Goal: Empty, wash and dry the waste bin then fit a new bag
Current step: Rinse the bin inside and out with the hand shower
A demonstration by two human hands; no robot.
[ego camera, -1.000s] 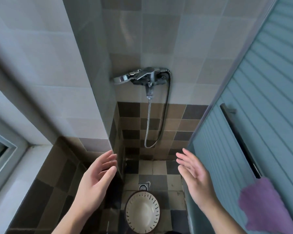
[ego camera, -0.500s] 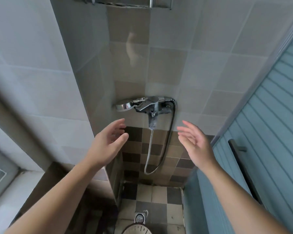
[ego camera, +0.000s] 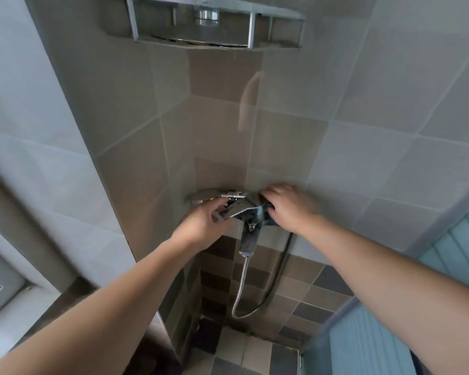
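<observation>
Both our hands have risen to the chrome wall-mounted shower mixer tap (ego camera: 245,212): left hand (ego camera: 201,226) grasps its lever, right hand (ego camera: 290,207) curls over its body, to start wash water. We see no waste bin.

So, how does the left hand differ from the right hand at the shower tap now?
The left hand comes from below and left, and its fingers reach the front of the tap lever; the right hand lies over the right side of the tap body. The left hand looks fairly sharp; the right hand is blurred. How firmly either hand holds is not clear. Both touch the chrome mixer tap, above the hose.
</observation>
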